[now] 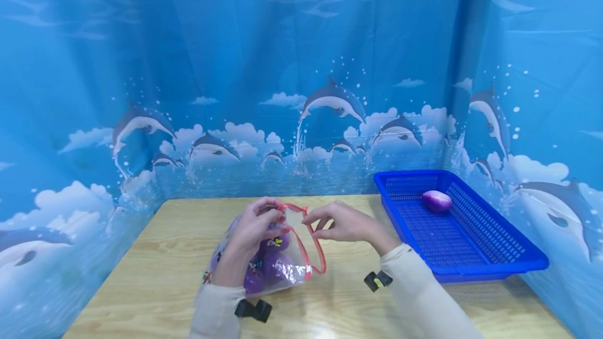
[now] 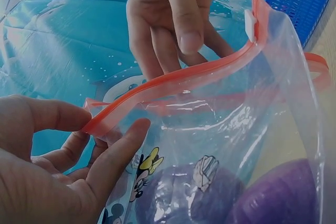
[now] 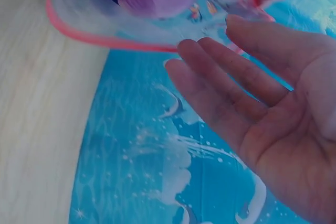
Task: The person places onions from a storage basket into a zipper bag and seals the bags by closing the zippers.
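A clear plastic zip bag (image 1: 298,263) with a red zip edge and printed cartoon figures lies tilted on the table, its mouth gaping to the right. Several smooth purple rounded things (image 1: 277,270) show through its side. My left hand (image 1: 249,228) pinches one end of the red edge between thumb and fingers, as the left wrist view shows closely. My right hand (image 1: 346,222) is at the bag's mouth, its fingers (image 3: 210,74) loosely extended right by the red rim (image 3: 126,44) with nothing gripped. A white zip slider (image 2: 250,24) sits near the bag's far corner.
On the right of the wooden table (image 1: 165,255) stands a blue perforated basket (image 1: 499,271). One purple and white oval thing (image 1: 436,201) lies inside it, toward the back. A dolphin-print curtain (image 1: 264,93) closes off the back and sides.
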Tool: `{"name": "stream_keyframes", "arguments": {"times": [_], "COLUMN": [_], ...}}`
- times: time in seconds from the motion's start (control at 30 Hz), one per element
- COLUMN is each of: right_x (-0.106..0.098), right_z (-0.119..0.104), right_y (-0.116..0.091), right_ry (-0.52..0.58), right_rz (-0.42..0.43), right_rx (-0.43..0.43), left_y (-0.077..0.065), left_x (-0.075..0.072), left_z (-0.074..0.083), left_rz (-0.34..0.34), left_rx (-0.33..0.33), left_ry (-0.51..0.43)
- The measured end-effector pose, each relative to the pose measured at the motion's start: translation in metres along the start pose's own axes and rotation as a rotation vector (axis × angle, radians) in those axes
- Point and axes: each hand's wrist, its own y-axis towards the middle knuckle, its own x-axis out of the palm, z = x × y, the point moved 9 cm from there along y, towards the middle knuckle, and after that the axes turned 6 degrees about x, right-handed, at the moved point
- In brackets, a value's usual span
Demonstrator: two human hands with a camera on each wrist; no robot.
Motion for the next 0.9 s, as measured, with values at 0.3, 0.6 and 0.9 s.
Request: {"name": "stream_keyframes", "arguments": {"times": [0.3, 0.6, 0.9], "right_x": [-0.039, -0.087, -0.135], "right_z": [0.016, 0.060, 0.114], "right_y": [-0.016, -0.040, -0.070], "right_ry": [0.006, -0.065, -0.146], "right_rz": [0.049, 0.098, 0.134], "right_rx": [0.064, 0.168, 0.280], "left_y": [0.000, 0.000, 0.000], "left_x": [0.000, 0.000, 0.000], "left_z": [-0.001, -0.001, 0.000], "left_rz": [-0.001, 0.002, 0.000], "left_rx": [-0.014, -0.016, -0.007], "left_ry": [0.008, 0.010, 0.009]}}
